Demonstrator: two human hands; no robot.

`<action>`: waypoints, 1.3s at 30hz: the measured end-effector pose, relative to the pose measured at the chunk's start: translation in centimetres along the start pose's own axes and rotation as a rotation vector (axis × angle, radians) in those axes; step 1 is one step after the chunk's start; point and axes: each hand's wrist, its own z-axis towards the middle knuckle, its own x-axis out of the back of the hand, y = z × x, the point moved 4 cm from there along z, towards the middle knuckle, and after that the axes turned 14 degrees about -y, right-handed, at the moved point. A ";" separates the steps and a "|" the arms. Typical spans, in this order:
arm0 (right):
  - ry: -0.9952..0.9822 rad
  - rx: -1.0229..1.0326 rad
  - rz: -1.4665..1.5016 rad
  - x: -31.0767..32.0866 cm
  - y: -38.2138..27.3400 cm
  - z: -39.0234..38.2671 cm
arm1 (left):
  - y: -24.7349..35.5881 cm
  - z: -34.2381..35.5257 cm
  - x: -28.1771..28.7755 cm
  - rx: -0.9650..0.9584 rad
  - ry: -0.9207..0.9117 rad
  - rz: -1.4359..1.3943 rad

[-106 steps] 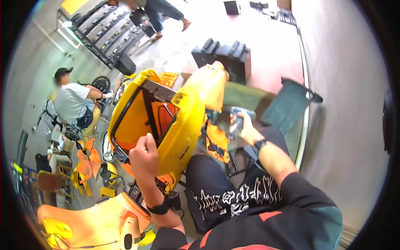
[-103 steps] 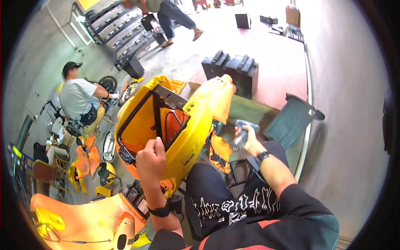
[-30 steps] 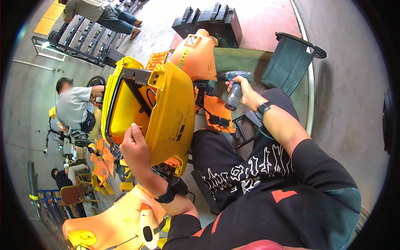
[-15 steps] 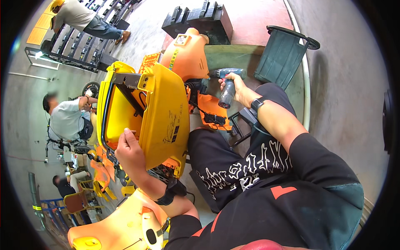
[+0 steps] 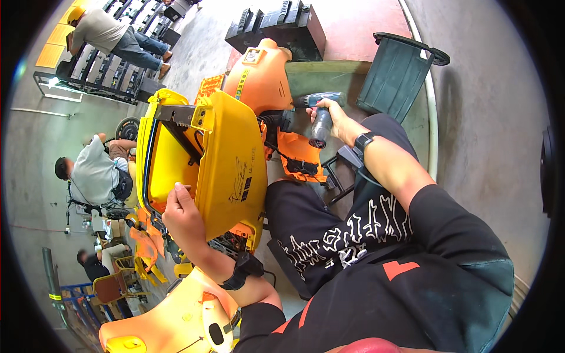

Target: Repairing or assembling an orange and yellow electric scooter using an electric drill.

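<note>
My right hand [image 5: 339, 120] is wrapped round the grip of a cordless drill [image 5: 321, 128], a finger near its trigger. The drill's nose points left, up against the edge of an orange curved body panel [image 5: 254, 82]. Beside it stands a large yellow body shell [image 5: 235, 159], with a hollow inside and a black rim along the opening. My left hand [image 5: 185, 215] is closed at the shell's near rim, thumb raised along the edge; its fingers are partly hidden. Below the orange panel, a smaller orange piece [image 5: 301, 154] with black parts lies close to my knee.
A dark green bin [image 5: 395, 76] lies tilted at the right, near a white pipe [image 5: 434, 123]. Black cases [image 5: 294, 32] stand at the back. Another orange body [image 5: 170, 312] is near my left elbow. Several people work at the left, one by a metal rack [image 5: 103, 73].
Both my hands keep nearly the same places, with the drill still at the orange panel. At the left, a seated person leans over further, and the person at the rack shifts slightly.
</note>
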 end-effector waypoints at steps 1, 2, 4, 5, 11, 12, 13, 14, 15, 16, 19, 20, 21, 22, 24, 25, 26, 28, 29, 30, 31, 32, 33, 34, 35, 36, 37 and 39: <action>-0.005 -0.047 0.089 0.0 0.2 0.1 | 0.0 0.0 0.0 0.006 -0.001 0.003; -0.041 -0.063 0.093 -0.1 0.2 0.2 | 0.0 0.0 0.0 0.006 -0.003 0.006; -0.015 -0.044 0.009 0.1 -0.1 0.3 | 0.2 0.0 0.0 -0.027 0.005 0.012; -0.035 -0.053 -0.003 0.1 -0.2 0.3 | 0.2 0.1 0.1 -0.028 0.004 0.014; -0.014 -0.038 -0.078 0.5 -0.8 0.6 | 0.3 -0.1 0.1 -0.030 0.020 -0.010; -0.050 -0.047 -0.086 0.3 -0.7 0.8 | 0.3 -0.1 0.1 -0.025 0.019 0.001; 0.013 -0.031 -0.128 0.6 -0.9 0.8 | 0.3 -0.2 0.1 -0.030 0.017 -0.005; 0.080 -0.006 -0.170 0.8 -1.0 0.8 | 0.3 -0.2 0.1 -0.013 0.019 0.012; 0.086 0.016 -0.208 0.8 -1.1 0.8 | 0.3 -0.2 0.1 -0.008 0.017 0.012; 0.065 0.007 -0.208 0.7 -1.1 0.9 | 0.3 -0.2 0.1 -0.003 0.013 0.013; 0.151 0.008 -0.238 1.1 -1.1 0.9 | 0.6 -0.2 0.1 -0.038 0.039 0.014; 0.146 0.004 -0.269 1.1 -1.1 0.9 | 0.7 -0.2 0.1 -0.040 0.038 0.012; 0.156 0.013 -0.304 1.1 -1.3 0.9 | 0.7 -0.2 0.1 -0.030 0.032 0.024; 0.139 0.016 -0.297 1.0 -1.2 1.0 | 0.7 -0.2 0.1 -0.021 0.028 0.037; 0.153 0.011 -0.322 1.0 -1.1 1.0 | 0.7 -0.2 0.0 -0.022 0.026 0.043; 0.144 -0.038 -0.305 1.0 -0.8 1.0 | 0.6 -0.2 0.0 -0.023 0.023 0.023; 0.117 -0.034 -0.297 0.8 -0.6 1.0 | 0.5 -0.2 0.1 -0.009 0.026 0.060; 0.058 -0.028 -0.116 0.7 -0.4 0.9 | 0.3 -0.1 -0.1 -0.015 0.037 0.018; 0.062 -0.014 -0.065 0.7 -0.3 0.8 | 0.2 -0.1 -0.2 -0.020 0.032 0.018; 0.052 -0.012 -0.065 0.7 -0.3 0.8 | 0.2 -0.1 -0.1 -0.033 0.050 0.022; 0.054 -0.007 -0.055 0.7 -0.2 0.7 | 0.2 -0.1 -0.1 -0.046 0.067 0.027; 0.080 0.005 -0.045 0.8 -0.3 0.6 | 0.3 -0.1 -0.1 -0.051 0.062 0.026; 0.087 0.010 -0.039 0.8 -0.3 0.5 | 0.1 -0.1 -0.1 -0.022 0.051 0.029; 0.080 0.008 -0.035 0.8 -0.2 0.5 | 0.0 -0.2 -0.1 0.009 0.038 0.033; 0.068 0.000 -0.019 0.8 -0.2 0.6 | 0.1 -0.2 0.0 0.003 0.040 0.023; 0.071 -0.008 0.001 0.8 -0.2 0.6 | 0.1 -0.2 0.0 -0.001 0.033 0.024; 0.073 -0.012 -0.021 0.8 -0.3 0.6 | 0.1 -0.2 0.0 0.000 0.038 0.039; 0.034 -0.029 -0.026 0.8 -0.3 0.7 | 0.3 -0.1 -0.1 -0.023 0.048 0.032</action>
